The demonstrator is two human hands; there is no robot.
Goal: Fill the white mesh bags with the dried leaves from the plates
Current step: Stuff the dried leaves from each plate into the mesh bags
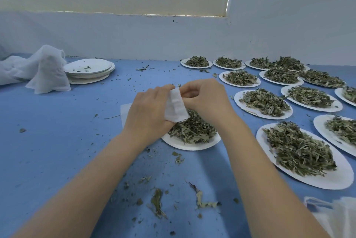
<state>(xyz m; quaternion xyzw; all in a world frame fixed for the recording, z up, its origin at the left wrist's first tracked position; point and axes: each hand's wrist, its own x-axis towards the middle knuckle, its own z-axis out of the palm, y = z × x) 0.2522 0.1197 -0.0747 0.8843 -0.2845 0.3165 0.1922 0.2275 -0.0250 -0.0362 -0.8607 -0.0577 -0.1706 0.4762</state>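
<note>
A small white mesh bag hangs between my two hands above a white plate of dried green leaves at the table's middle. My left hand grips the bag's left side, and my right hand pinches its top edge with curled fingers. The bag's bottom edge hangs just above the leaves. Whether the bag holds any leaves cannot be told. A flat white sheet lies partly hidden under my left hand.
Several white plates heaped with leaves fill the right side of the blue table. A stack of plates with only a few leaf scraps and white mesh bags sit at the far left. More white bags lie near right. Loose leaf bits litter the front.
</note>
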